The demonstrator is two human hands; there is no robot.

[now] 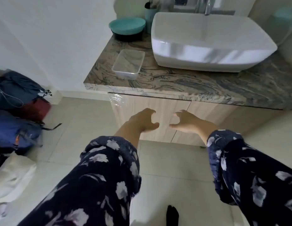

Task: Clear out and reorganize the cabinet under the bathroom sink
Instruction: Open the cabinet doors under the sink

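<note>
Pale wood-grain cabinet doors point(158, 118) sit shut beneath a veined stone counter point(199, 85) (a white basin point(210, 41) tops it). An empty clear plastic tub point(128, 63) stands near the counter's front left corner. The left hand point(142, 121) and right hand point(186, 121) hover before the doors, fingers curved apart, holding nothing. Likely risk: no handle shows, so fingertips may slip off the door edges.

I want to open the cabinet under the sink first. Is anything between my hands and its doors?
Nothing visible. The left hand and right hand reach toward the shut cabinet doors with only air between. The floor before them shows bare tile.
</note>
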